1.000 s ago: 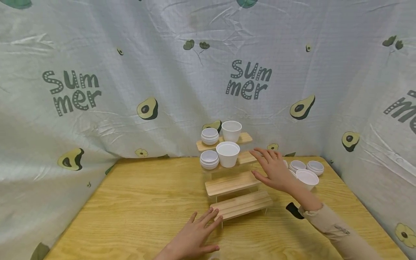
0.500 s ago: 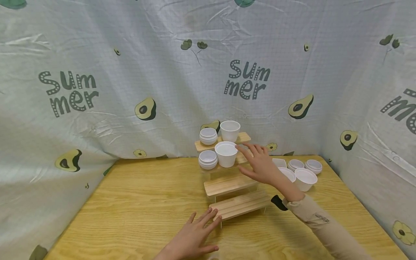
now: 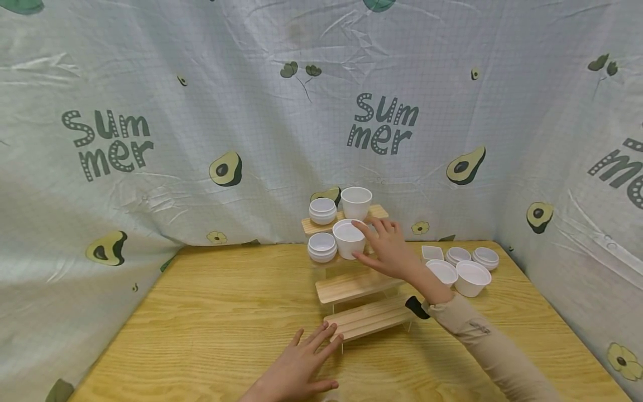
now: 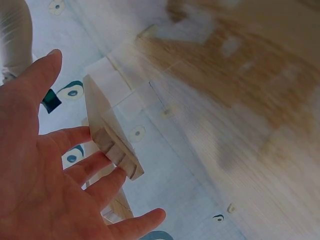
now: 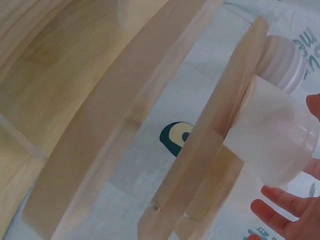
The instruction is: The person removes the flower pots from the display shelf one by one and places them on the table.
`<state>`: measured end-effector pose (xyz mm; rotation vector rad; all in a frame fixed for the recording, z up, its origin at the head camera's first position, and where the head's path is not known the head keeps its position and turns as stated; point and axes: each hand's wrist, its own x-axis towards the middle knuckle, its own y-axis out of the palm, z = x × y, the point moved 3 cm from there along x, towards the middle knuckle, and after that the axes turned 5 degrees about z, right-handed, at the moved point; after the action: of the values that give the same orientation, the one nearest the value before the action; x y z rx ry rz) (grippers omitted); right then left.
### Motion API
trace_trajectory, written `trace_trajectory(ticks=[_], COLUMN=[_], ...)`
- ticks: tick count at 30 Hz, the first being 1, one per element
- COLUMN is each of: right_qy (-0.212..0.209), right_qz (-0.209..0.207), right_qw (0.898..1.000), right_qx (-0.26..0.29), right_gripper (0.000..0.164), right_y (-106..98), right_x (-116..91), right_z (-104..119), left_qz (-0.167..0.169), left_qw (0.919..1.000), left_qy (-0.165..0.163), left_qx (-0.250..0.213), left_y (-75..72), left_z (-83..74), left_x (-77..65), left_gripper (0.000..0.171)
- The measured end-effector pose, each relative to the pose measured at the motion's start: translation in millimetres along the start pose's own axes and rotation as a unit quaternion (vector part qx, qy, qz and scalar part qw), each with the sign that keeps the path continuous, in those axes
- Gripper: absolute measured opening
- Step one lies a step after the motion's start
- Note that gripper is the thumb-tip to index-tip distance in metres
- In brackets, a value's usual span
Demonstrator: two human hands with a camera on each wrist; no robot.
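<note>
A tiered stand with wooden boards [image 3: 359, 285] on clear supports stands mid-table. My right hand [image 3: 390, 252] is at a white cup [image 3: 345, 245] on the second tier from the top. Its thumb and forefinger are spread at either side of the cup's rim, other fingers loosely extended; in the right wrist view the cup [image 5: 270, 132] stands upright on its board, and firm contact cannot be told. To its left sits a small ridged white jar [image 3: 322, 249]. My left hand [image 3: 298, 365] rests straight fingertips against the left end of the lowest board [image 3: 372, 318].
On the top tier are another ridged jar [image 3: 322, 211] and a taller white cup [image 3: 356, 204]. Several white containers stand at the back right, including a wide bowl [image 3: 472, 279] and a square one [image 3: 432, 252]. A printed curtain [image 3: 271, 128] hangs behind the table [image 3: 216, 312].
My right hand has moved left from beside the stand to the white cup on the second tier. The left hand has stayed at the lowest board.
</note>
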<state>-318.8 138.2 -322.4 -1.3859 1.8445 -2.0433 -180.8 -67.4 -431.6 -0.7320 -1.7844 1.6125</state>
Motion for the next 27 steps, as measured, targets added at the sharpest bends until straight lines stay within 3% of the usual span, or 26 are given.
trace_trajectory(ticks=[12, 27], right_qy=[0.005, 0.023], right_qz=[-0.015, -0.005], right_qw=[1.0, 0.999], right_qx=[-0.002, -0.026], right_gripper=[0.06, 0.06], right_y=[6, 10], right_x=[9, 15], right_z=[4, 7], left_qz=[0.0, 0.004], left_qw=[1.0, 1.0], left_qy=[0.0, 0.002], left_qx=[-0.003, 0.003], left_y=[2.7, 1.4], left_z=[0.9, 0.8], left_x=[0.3, 0.4], left_gripper=[0.071, 0.071])
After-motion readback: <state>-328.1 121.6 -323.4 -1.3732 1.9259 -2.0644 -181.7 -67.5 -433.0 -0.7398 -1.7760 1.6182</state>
